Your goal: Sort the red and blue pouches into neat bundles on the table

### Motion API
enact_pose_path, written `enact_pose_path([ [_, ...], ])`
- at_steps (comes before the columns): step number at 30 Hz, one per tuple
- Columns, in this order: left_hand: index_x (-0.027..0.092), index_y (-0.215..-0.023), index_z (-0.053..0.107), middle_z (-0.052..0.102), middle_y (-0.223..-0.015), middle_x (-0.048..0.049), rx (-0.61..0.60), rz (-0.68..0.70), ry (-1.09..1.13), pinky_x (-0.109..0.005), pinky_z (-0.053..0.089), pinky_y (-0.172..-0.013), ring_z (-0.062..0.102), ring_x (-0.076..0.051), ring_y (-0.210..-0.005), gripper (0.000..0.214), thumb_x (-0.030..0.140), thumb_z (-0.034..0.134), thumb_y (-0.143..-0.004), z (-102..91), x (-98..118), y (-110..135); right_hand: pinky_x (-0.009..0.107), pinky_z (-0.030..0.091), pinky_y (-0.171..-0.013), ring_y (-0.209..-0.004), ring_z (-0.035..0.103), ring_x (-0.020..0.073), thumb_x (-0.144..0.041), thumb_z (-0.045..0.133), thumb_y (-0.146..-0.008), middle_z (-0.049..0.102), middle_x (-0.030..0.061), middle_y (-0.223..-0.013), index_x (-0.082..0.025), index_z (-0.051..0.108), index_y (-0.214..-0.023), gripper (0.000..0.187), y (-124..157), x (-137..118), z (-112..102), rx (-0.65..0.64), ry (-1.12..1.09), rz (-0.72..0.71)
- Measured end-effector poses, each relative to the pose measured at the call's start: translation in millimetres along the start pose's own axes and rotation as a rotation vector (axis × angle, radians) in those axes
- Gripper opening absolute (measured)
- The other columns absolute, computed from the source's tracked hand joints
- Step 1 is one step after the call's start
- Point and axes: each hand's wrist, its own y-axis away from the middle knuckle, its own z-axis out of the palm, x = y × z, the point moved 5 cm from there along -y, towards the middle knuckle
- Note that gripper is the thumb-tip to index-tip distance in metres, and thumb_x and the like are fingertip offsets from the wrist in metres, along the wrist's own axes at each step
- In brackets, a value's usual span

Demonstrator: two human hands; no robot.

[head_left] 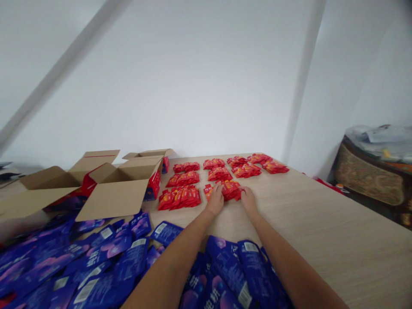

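Both my arms reach forward over the wooden table (322, 223). My left hand (215, 201) and my right hand (248, 200) rest on either side of a small pile of red sachets (230, 189), fingers curled against it and pressing it together. Several more piles of red sachets lie in rows beyond, such as a wide pile (180, 197) to the left and another pile (219, 173) just behind. A heap of blue pouches (96, 262) covers the near table under my forearms.
Open cardboard boxes (119, 184) stand at the left, their flaps spread out. A white wall rises behind the table. At the right, off the table, sits a patterned piece of furniture (367, 176) with bags on top.
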Motion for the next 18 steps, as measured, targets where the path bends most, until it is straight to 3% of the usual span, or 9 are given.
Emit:
enact_pose_path([
  [6,0.016,-0.123,0.044,0.04,-0.134,-0.0114,0.169,-0.136,-0.077,-0.039,0.026,-0.112,0.033,-0.019,-0.13,0.044,0.006,0.035,-0.08,-17.8,-5,4,0.035,0.041,-0.09,-0.095,0.057,0.0223,-0.018,0.034,-0.072,0.066,0.0115,-0.096,-0.015,0.066,-0.091,0.037,0,0,0,0.008,-0.001,-0.008],
  [9,0.012,-0.122,0.044,0.043,-0.13,-0.0146,0.193,-0.239,-0.201,-0.037,0.028,-0.109,0.036,-0.021,-0.127,0.047,0.002,0.035,-0.077,-33.4,-7,7,0.035,0.041,-0.091,-0.095,0.056,0.0222,-0.018,0.035,-0.072,0.066,0.0113,-0.097,-0.015,0.066,-0.092,0.037,1,1,0,0.012,-0.007,-0.01],
  [14,0.008,-0.118,0.046,0.051,-0.12,-0.0169,0.051,-0.379,-0.398,-0.031,0.033,-0.102,0.044,-0.021,-0.12,0.048,-0.002,0.036,-0.072,-56.5,-12,0,0.036,0.041,-0.091,-0.095,0.056,0.0218,-0.018,0.035,-0.072,0.066,0.011,-0.097,-0.015,0.065,-0.092,0.036,1,1,1,0.013,-0.012,-0.011],
  [18,0.005,-0.108,0.053,0.057,-0.11,-0.0198,-0.085,-0.467,-0.443,-0.033,0.04,-0.093,0.052,-0.025,-0.109,0.038,0.002,0.04,-0.073,-57.9,-19,-6,0.037,0.041,-0.09,-0.096,0.056,0.0225,-0.019,0.035,-0.072,0.065,0.0118,-0.097,-0.015,0.065,-0.093,0.037,1,1,1,0.012,-0.01,-0.009],
])
